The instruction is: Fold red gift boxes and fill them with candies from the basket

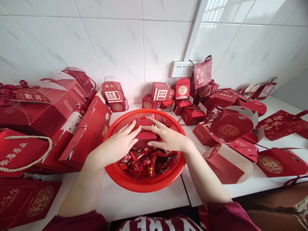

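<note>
A round red plastic basket [144, 187] stands at the middle of the white counter, with many red-wrapped candies [151, 165] inside. Above the candies, within the rim, is a small dark red box [143, 144]. My left hand [120, 145] lies along the box's left side, its fingertips at the upper flaps. From the right, my right hand [169, 137] touches the same box, fingers spread apart over its top and side. Between them the two hands hold the box; its underside is hidden.
Red gift boxes [43, 109] and a rope-handled bag [19, 150] crowd the left. Small boxes [160, 91] line the tiled wall beneath a power strip [183, 69]. More boxes [231, 126] cover the right. A dark seam crosses the counter right of the basket.
</note>
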The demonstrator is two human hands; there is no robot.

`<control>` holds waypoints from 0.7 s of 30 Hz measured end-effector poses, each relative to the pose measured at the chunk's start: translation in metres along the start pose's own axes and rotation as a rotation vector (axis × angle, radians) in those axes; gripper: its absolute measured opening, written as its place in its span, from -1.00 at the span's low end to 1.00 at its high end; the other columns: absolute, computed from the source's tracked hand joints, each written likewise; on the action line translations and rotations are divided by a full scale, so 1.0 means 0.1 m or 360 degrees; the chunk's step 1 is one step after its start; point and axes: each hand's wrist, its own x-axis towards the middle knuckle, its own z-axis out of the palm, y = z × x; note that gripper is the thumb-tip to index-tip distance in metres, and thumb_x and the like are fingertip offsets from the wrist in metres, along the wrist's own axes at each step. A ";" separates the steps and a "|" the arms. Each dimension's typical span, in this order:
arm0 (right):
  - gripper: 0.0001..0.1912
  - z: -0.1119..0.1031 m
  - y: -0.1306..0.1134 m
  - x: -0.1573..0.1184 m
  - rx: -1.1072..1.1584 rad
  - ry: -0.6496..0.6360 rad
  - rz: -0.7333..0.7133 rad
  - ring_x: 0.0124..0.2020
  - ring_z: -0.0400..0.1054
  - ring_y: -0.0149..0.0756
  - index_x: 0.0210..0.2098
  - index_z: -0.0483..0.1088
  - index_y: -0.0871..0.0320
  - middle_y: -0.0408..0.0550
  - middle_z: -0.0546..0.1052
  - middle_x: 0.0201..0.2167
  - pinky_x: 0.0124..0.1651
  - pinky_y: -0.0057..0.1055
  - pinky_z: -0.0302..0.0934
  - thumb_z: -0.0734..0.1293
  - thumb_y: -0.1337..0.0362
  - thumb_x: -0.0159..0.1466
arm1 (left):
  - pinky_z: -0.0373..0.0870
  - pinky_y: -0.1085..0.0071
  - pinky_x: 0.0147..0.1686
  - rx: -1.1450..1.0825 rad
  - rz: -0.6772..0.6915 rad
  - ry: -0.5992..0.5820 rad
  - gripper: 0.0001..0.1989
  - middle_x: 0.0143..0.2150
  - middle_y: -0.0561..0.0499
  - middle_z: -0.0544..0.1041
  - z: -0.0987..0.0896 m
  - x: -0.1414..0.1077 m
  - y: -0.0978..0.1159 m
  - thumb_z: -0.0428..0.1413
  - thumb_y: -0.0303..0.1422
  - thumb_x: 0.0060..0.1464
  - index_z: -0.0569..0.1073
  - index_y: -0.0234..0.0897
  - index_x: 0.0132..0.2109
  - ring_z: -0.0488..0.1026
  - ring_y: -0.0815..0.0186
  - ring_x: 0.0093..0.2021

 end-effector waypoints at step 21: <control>-0.32 0.00 -0.46 -0.10 -0.0255 0.0782 -0.0029 0.24 0.21 0.17 0.31 0.15 -0.04 0.22 0.21 0.24 0.06 0.14 0.40 0.37 -0.03 0.28 | 0.18 0.07 0.34 -0.0213 -0.0215 0.0921 -0.37 0.48 -0.06 0.04 -0.07 0.02 0.57 0.09 -0.19 0.21 0.20 -0.01 0.39 0.09 0.04 0.43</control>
